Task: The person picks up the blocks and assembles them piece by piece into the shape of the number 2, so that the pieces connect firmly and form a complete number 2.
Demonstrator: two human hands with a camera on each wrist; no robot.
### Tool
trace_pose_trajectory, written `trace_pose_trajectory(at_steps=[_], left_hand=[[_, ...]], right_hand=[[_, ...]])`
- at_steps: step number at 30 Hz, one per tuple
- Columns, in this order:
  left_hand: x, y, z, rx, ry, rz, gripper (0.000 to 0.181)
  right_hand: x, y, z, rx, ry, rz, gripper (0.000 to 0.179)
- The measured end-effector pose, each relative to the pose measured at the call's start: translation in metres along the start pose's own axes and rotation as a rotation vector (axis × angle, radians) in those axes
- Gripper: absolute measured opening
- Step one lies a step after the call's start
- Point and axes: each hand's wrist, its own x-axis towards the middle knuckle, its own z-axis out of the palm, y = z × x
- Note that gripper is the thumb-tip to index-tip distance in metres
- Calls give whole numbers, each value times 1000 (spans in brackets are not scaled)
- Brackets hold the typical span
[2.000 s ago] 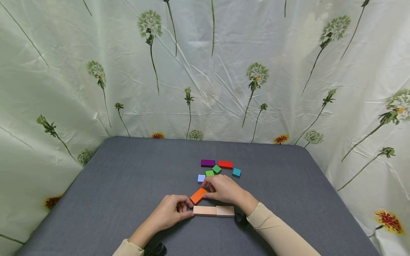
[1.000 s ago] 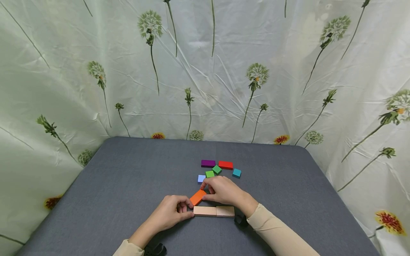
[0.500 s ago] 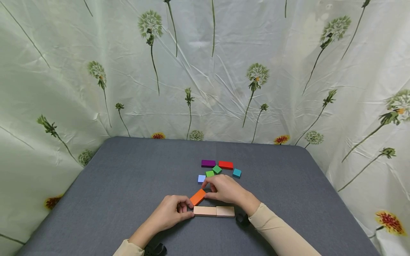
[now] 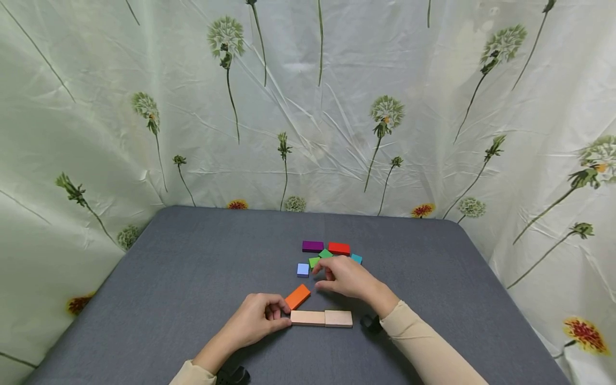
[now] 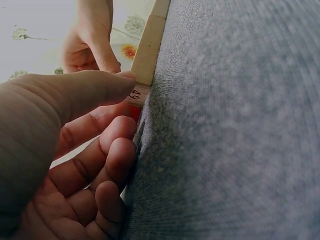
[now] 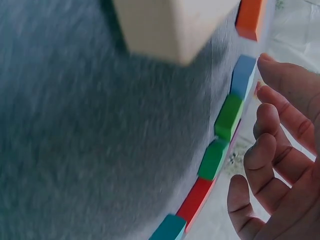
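Note:
My left hand (image 4: 257, 318) rests at the left end of a row of two plain wooden blocks (image 4: 308, 318). Its thumb presses the nearer wooden block's end, beside a printed 49, in the left wrist view; the other fingers curl behind. The index fingertip meets the lower left end of an orange block (image 4: 298, 296), which lies slanted behind the row. My right hand (image 4: 348, 277) hovers right of the orange block with nothing in its loosely bent fingers. Close to its fingertips are a light blue block (image 4: 302, 270) and a light green block (image 4: 314, 262).
Farther back lie a purple block (image 4: 313, 246), a red block (image 4: 339, 248), a darker green block (image 4: 325, 253) and a teal block (image 4: 356, 258), partly behind my right hand. The grey table (image 4: 216, 246) backs onto a flowered curtain (image 4: 308, 107).
My right hand has let go of the orange block and moved back and to the right. The orange block turned slightly and shifted toward the wooden row earlier. My left hand has stayed put.

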Motion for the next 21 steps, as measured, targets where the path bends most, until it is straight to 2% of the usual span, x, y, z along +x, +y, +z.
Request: trace_pose_trajectory(at_steps=[11,21], left_hand=[[-1,1,-1,-34,19,6,15],[1,0,-1,-27,22,7,23]], right_hand=[[-4,21,-12,-12,39,103,23],[-4,39,-20,-27,113,192,22]])
